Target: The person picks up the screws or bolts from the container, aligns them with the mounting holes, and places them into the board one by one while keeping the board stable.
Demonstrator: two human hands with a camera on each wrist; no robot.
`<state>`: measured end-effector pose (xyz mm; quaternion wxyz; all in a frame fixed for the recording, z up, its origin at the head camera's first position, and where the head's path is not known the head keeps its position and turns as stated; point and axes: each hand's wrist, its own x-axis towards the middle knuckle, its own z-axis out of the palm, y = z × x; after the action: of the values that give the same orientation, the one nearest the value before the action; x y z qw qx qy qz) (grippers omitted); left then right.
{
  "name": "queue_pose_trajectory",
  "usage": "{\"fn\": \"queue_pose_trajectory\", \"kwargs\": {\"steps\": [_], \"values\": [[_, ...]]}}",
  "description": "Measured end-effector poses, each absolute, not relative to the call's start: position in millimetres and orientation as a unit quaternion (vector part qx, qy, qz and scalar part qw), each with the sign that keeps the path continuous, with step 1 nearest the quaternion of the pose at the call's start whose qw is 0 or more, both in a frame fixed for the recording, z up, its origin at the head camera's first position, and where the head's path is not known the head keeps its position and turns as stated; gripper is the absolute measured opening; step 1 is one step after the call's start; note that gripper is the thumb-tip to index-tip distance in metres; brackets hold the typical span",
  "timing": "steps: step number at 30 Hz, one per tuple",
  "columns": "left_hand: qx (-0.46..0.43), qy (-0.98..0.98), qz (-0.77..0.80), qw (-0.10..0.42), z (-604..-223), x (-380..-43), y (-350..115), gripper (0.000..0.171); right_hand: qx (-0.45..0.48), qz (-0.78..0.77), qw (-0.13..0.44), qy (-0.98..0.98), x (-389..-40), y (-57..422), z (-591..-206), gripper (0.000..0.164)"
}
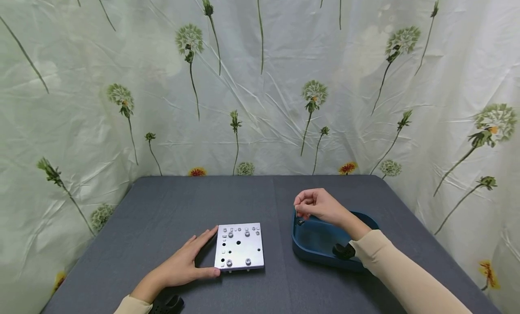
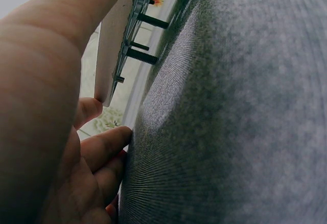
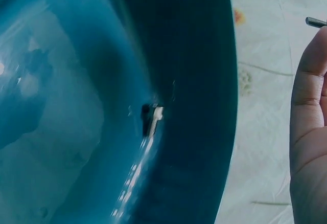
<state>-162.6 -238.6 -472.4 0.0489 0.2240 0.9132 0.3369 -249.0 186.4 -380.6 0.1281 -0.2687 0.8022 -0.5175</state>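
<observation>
A square silver metal plate with holes and several socket-head screws set in it lies left of the table's middle. My left hand holds it at the left side, thumb at the near corner and a fingertip at the far corner. In the left wrist view, threaded screw shanks stick out of the plate's underside. My right hand is raised over the far left part of a blue bin. Its fingertips pinch a small screw, whose threaded end shows in the right wrist view.
Inside the bin, a small dark and shiny metal piece lies by the wall. A dark grey cloth covers the table. Behind it hangs a pale curtain with dandelion prints.
</observation>
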Motion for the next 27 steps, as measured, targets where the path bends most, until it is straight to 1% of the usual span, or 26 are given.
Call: {"fn": "queue_pose_trajectory", "kwargs": {"steps": [3,12,18,27], "values": [[0.217,0.914,0.338,0.053,-474,-163,-238,0.112,-0.28,-0.522,0.131,0.795,-248,180,-380,0.016],[0.235,0.913,0.332,0.042,-473,-163,-240,0.111,-0.311,-0.517,0.132,0.787,-246,158,-380,0.017],[0.23,0.912,0.337,0.049,-473,-163,-240,0.111,-0.334,-0.512,0.129,0.781,-245,145,-383,0.014],[0.222,0.912,0.342,0.055,-479,-165,-239,0.112,-0.347,-0.528,0.144,0.762,-241,127,-388,0.011]]}}
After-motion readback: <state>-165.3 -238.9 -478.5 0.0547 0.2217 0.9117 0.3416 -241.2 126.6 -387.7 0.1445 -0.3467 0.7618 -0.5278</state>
